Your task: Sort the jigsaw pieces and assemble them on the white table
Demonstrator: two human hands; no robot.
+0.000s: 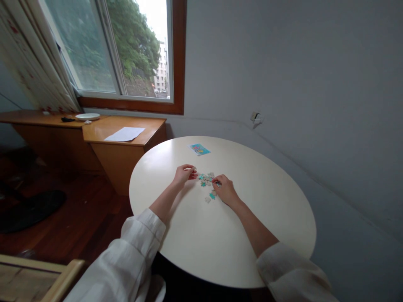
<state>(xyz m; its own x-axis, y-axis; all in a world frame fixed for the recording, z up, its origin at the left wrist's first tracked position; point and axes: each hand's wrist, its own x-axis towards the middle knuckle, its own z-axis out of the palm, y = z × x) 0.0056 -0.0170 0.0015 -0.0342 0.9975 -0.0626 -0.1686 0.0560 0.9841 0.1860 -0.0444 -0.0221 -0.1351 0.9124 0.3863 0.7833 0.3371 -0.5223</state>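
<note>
A small heap of jigsaw puzzle pieces [206,179], some turquoise and some pale grey, lies on the white round table [195,235]. To the left of the heap, my left hand [184,175] is raised slightly, with a small puzzle piece [194,168] pinched between thumb and forefinger. My right hand [226,188] reaches in at the heap's right edge, its fingers closed around a puzzle piece [218,183] that they partly cover. Nearer to me, a turquoise puzzle piece [212,196] and a pale puzzle piece [207,200] lie apart from the heap.
A colourful picture card [199,149] rests toward the table's far side. Beyond the left edge stands a wooden desk [154,130] with a paper sheet [125,134] and a white plate [87,116]. A wall with a socket [256,118] runs behind and to the right.
</note>
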